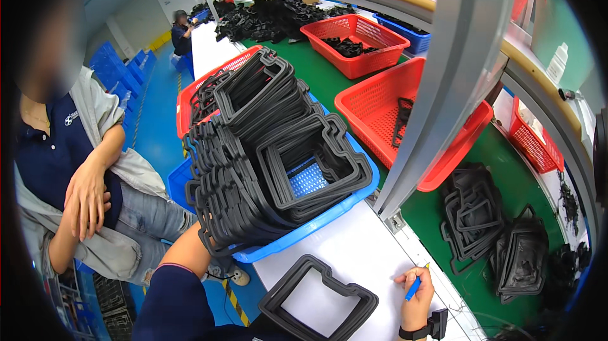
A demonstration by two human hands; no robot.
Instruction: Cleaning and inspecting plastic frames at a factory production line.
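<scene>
My right hand (418, 298) pinches a slim, blue, yellow-tipped, pen-shaped tool (413, 288).
Its fingers curl inward over the white tabletop (367, 239); my left forearm (189, 253) reaches up to the stacked black rectangular frames (229, 186) in the blue plastic basket (310, 231), its hand hidden behind them (spread or gripping, I cannot tell).

Loose frames (282, 288) were laid on the near worktop (373, 239), with stacked frames (221, 173) piled in a basket (304, 238) farther left.

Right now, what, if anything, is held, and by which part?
The right hand holds a blue pen-like tool by its barrel; the left hand is hidden.
</scene>
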